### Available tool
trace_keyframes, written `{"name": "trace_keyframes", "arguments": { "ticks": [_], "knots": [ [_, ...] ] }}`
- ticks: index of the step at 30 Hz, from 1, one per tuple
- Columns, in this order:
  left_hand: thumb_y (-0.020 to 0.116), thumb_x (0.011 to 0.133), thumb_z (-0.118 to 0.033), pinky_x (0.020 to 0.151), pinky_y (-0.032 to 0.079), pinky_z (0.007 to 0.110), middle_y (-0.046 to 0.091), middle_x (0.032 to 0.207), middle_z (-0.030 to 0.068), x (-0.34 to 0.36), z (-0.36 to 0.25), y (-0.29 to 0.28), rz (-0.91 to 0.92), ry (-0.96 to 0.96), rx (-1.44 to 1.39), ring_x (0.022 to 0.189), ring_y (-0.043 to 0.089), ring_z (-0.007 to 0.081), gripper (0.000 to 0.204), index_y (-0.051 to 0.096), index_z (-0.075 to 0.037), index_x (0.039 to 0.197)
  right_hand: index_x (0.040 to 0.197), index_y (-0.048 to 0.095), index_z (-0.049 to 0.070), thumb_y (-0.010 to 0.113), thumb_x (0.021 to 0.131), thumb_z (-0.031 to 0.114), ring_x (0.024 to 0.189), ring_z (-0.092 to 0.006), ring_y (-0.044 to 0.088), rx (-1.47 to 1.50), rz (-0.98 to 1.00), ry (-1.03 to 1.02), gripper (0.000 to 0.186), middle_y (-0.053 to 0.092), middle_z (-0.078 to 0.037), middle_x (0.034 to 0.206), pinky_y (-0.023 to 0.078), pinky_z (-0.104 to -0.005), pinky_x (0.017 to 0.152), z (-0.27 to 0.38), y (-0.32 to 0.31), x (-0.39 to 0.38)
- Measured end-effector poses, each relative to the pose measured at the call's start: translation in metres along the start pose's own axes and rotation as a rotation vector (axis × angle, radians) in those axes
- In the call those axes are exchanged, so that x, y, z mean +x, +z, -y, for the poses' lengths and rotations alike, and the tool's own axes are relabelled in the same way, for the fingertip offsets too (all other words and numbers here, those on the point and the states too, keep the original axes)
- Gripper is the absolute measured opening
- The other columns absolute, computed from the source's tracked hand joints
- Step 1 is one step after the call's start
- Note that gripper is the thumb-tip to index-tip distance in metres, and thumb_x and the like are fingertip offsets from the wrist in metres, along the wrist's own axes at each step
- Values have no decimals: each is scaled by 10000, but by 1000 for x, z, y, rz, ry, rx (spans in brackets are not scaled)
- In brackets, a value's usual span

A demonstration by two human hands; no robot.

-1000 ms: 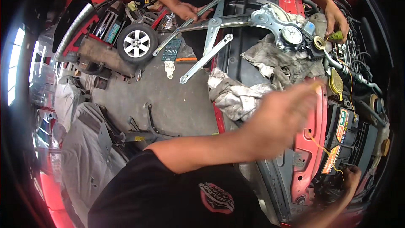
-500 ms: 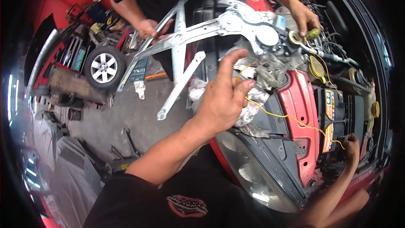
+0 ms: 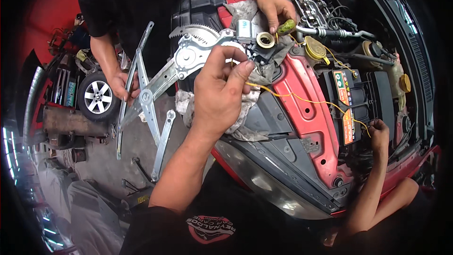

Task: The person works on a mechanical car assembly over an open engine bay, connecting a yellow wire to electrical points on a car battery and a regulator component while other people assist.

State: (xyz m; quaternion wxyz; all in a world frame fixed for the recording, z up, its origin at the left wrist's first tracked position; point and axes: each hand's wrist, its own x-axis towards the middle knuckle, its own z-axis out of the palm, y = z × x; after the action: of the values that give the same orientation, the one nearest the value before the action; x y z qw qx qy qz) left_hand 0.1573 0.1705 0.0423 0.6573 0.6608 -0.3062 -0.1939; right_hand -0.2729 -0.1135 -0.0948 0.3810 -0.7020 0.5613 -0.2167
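Observation:
My left hand (image 3: 218, 95) is raised over the front of the car, thumb and curled index finger close together, with a thin yellow wire (image 3: 306, 99) running from its fingers. Farther right, my right hand (image 3: 379, 136) pinches that wire's other end beside the car battery (image 3: 346, 106). Just beyond my left hand is a metal window regulator (image 3: 165, 76) with a toothed gear and motor. Another person's hand (image 3: 123, 83) holds its arms at the left. That person's other hand (image 3: 275, 9) grips a small green piece (image 3: 286, 27) above a cream-coloured ring (image 3: 265, 40).
Grey rags (image 3: 245, 125) lie under the motor, next to the red crossmember (image 3: 302, 108). A yellow cap (image 3: 315, 49) and the exposed engine (image 3: 306, 4) are beyond. A wheel (image 3: 97, 97) stands at left. Another bent bare forearm (image 3: 396, 203) shows at lower right.
My left thumb and index finger, spread before, have come together. The view has shifted; in it the window regulator sits lower and farther left. My right hand stays by the battery.

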Motion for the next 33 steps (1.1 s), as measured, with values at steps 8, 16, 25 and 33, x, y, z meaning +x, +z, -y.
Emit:
{"name": "trace_keyframes", "arguments": {
  "ticks": [8,16,25,33],
  "knots": [
    [630,980,-115,729,503,257,681,910,68,6,-3,-9,135,4,295,803,633,114,227,622,23,1160,930,696,-20,628,864,185,766,-229,661,-489,22,-38,226,711,-149,818,517,-376,742,55,-4,-22],
    [682,950,-75,809,528,277,670,957,105,-14,3,-11,333,-10,159,870,643,150,311,567,56,1206,1001,743,27,676,815,89,895,-306,727,-347,-104,30,207,734,-203,918,539,-388,834,58,-4,-49],
    [677,711,166,704,475,337,654,929,143,9,-24,-31,488,828,1076,797,613,235,445,698,29,1134,1056,736,6,606,829,12,977,-383,660,-525,39,-199,262,676,-186,999,510,-422,857,67,-5,-50],
    [723,701,54,788,419,331,664,930,75,22,-27,-34,426,908,1152,853,611,226,461,720,-30,1155,1033,738,-12,684,855,75,738,-154,661,-359,174,193,206,726,-108,805,535,-328,726,67,-20,-25]
  ]
}}
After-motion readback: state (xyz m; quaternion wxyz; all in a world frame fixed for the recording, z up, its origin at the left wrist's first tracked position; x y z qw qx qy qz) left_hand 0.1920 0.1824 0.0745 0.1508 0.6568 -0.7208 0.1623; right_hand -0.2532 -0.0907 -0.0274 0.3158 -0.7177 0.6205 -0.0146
